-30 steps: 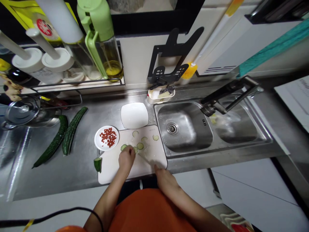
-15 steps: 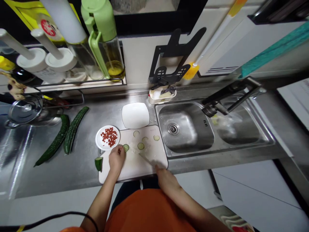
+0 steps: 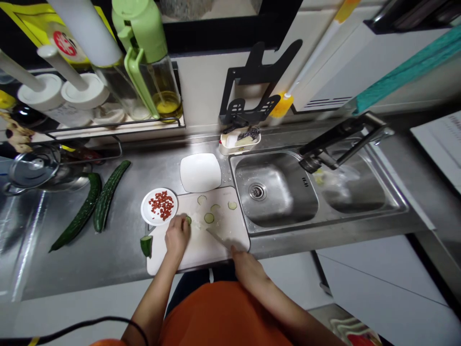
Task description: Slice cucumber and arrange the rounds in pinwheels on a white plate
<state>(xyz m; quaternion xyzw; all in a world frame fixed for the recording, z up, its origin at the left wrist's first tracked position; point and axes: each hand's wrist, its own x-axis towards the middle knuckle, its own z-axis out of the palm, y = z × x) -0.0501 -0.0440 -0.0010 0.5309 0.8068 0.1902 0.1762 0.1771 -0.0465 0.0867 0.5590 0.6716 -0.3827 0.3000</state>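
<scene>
Left hand (image 3: 177,235) covers a cucumber slice (image 3: 188,219), grip unclear; right hand (image 3: 245,265) holds the knife (image 3: 217,236).

Your cutting board (image 3: 201,247) lies just left of the sink (image 3: 288,211). Cucumber slices (image 3: 209,217) sit on its far half, and the knife (image 3: 219,237) in your right hand (image 3: 248,269) crosses its right part. Behind it sits a square plate (image 3: 200,172), at its far left corner a small dish (image 3: 146,211), beside its left edge a cucumber stub (image 3: 146,245), and two whole cucumbers (image 3: 86,209) farther left.
</scene>
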